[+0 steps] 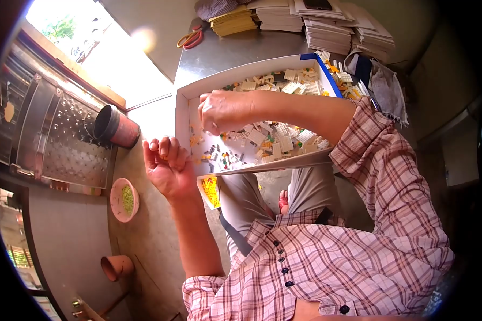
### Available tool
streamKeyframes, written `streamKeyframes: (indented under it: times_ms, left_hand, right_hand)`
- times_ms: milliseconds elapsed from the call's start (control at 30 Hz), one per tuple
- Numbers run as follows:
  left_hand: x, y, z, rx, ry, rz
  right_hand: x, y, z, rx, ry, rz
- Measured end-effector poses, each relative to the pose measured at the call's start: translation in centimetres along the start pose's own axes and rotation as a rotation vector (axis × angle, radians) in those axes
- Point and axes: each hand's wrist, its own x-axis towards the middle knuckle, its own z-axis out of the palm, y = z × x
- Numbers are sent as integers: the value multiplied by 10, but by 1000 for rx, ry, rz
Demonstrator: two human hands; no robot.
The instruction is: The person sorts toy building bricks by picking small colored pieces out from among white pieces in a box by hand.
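Note:
A shallow white box (185,120) with a blue edge rests at the front of the metal table, full of small toy building bricks (286,143), mostly white and cream. Over its left part hangs my right hand (225,111), back up, fingers bent down and drawn together; what they pinch, if anything, is hidden. My left hand (170,163) is just outside the box's left wall, palm up with the fingers curled in. Something small may lie in it, but I cannot make it out. Small grey, black and orange pieces (225,159) lie scattered below my right hand.
Stacks of paper envelopes (329,35) and red-handled scissors (191,37) lie on the metal table (209,59). A small box of yellow pieces (211,191) is by my knee. On the floor stand a pink bowl (115,200) and a pot (118,267).

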Motion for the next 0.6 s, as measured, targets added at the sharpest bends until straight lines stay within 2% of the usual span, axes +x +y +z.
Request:
streamKeyframes:
  times_ms: [67,100,200,600]
  left_hand:
    - [0,0,-1,-15,1,-2]
    - [0,0,0,-22,13,0]
    - [0,1,0,-37,-14,-1]
    - [3,-1,1,-37,-69,-39]
  right_hand:
    - [3,-2,-3,-124,-53,151]
    - [3,-1,2,-70,84,92]
    - [13,-4,21,-55,229,89]
    - [25,-24,50,-23,324,146]
